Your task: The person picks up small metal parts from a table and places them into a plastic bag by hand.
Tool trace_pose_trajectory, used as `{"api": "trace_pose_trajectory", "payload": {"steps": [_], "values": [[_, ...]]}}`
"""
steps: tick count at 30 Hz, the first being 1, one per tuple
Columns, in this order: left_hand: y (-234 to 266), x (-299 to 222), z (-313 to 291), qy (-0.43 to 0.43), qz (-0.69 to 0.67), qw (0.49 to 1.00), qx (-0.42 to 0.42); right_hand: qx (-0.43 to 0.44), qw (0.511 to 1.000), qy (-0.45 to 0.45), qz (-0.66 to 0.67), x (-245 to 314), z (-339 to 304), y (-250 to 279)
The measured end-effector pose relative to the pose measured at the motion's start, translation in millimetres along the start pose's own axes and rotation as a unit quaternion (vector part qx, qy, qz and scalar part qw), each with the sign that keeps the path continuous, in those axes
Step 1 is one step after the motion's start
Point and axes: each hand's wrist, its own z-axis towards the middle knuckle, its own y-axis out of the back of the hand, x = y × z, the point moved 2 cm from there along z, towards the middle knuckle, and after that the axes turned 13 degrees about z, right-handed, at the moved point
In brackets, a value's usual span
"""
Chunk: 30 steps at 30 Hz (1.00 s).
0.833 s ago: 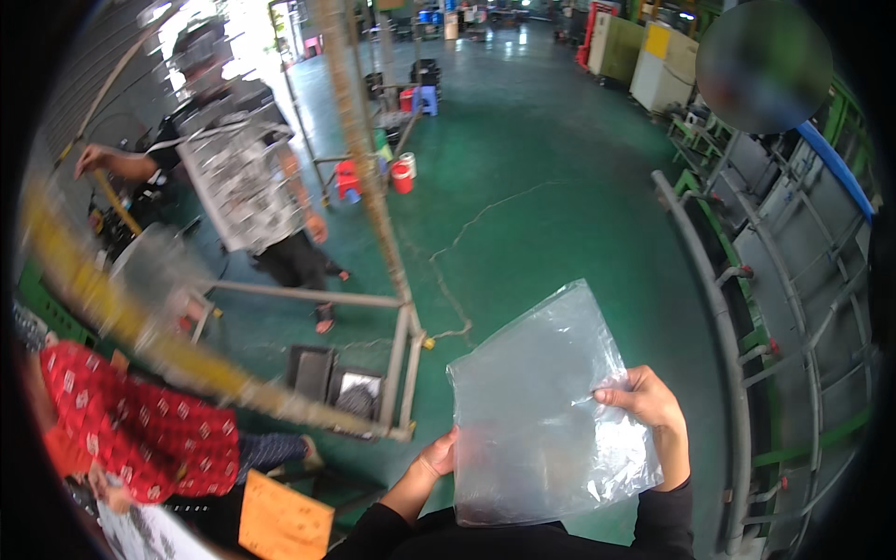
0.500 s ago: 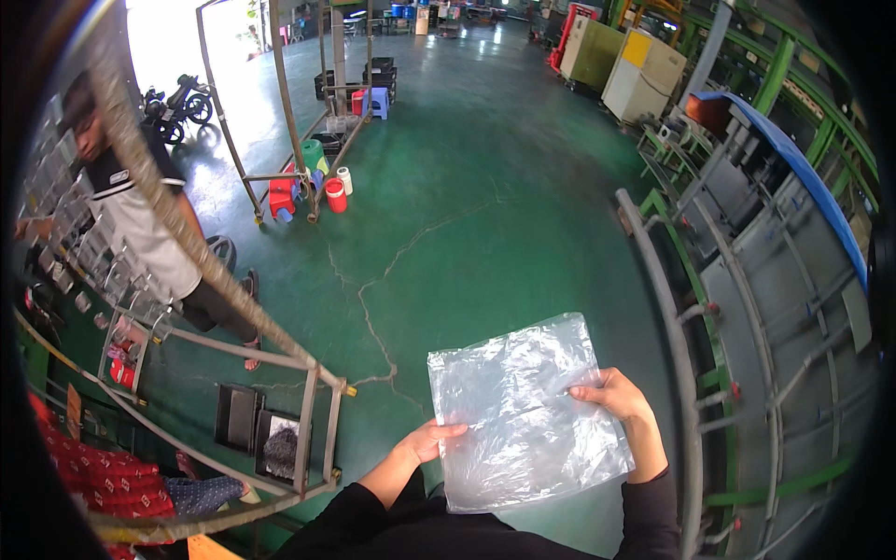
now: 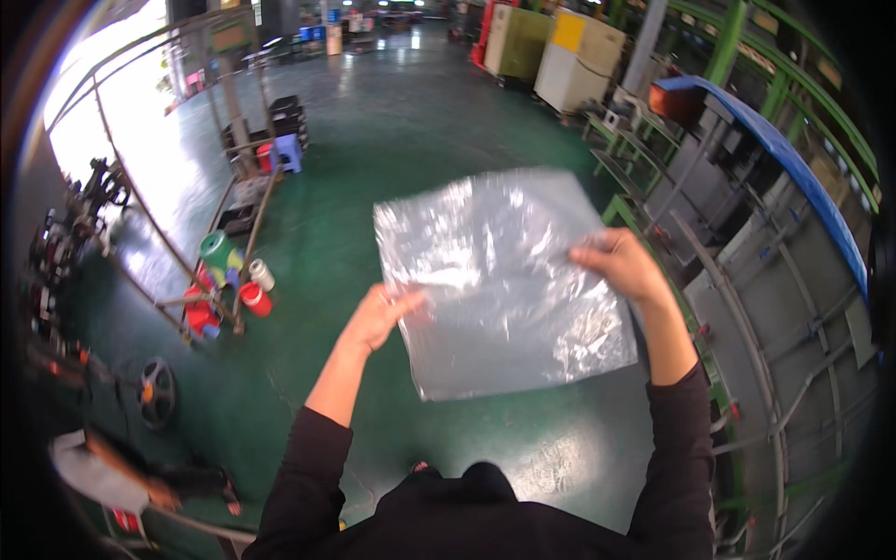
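Note:
Between my two hands a clear plastic bag (image 3: 495, 289) is stretched out, flat and wrinkled, catching bright glints of light. My left hand (image 3: 371, 320) pinches its left edge, thumb on top. My right hand (image 3: 621, 265) grips the opposite side near the upper right, with the thumb lying over the film. The fingers beneath the bag are mostly hidden. Both arms, in dark sleeves, reach forward, and the bag is held above the green floor (image 3: 345, 224).
Along the right runs a rack of grey pipes (image 3: 761, 336) beside a blue cover (image 3: 793, 154). A metal-framed cart (image 3: 131, 196) stands left, near a red container (image 3: 255, 299) and a white one (image 3: 261, 274). Cabinets (image 3: 579, 56) stand far ahead. A person (image 3: 103, 471) is at lower left.
My hands have lifted the bag higher and farther out, still holding both sides. The view has moved forward, so the cart appears nearer and the person has slid to the lower left.

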Motion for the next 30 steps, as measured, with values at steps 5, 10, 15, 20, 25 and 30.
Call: {"api": "trace_pose_trajectory", "payload": {"steps": [5, 10, 15, 20, 25, 30], "values": [[64, -77, 171, -0.186, 0.072, 0.979, -0.050, -0.076, 0.976, 0.196, -0.054, 54, 103, 54], [113, -91, 326, -0.127, -0.001, 0.992, 0.012, -0.064, 0.976, 0.199, 0.059, 7, 253, 98], [241, -95, 438, -0.223, 0.210, 0.949, -0.077, 0.033, 0.955, 0.175, 0.236, -34, 486, 88], [349, -97, 538, -0.220, 0.364, 0.897, -0.122, 0.108, 0.919, 0.157, 0.345, -62, 688, 59], [465, -71, 692, -0.238, 0.275, 0.931, -0.041, 0.144, 0.908, 0.166, 0.357, -85, 862, 57], [539, -67, 895, -0.196, 0.138, 0.969, 0.054, 0.096, 0.923, 0.164, 0.335, -86, 1004, 101]]}}
